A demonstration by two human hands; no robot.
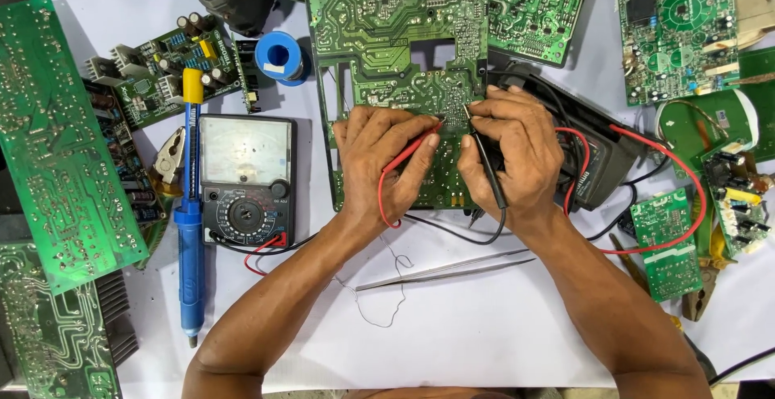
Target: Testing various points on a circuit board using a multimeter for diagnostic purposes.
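Probes meet on the large green circuit board (404, 92), which lies solder side up in the middle of the white table (452, 334), so its joints face the person. The left hand (383, 157) pinches the red probe (416, 150) like a pen, and the right hand (510, 153) does the same with the black probe (484, 157); both tips rest close together on the board's lower area, heels of the hands braced on it for steadiness. Red and black leads run back to the analog multimeter (246, 179) just left of the board, dial up where it can be read. Tweezers (444, 270) lie near the wrists, and a blue desoldering pump (190, 221) sits beside the meter.
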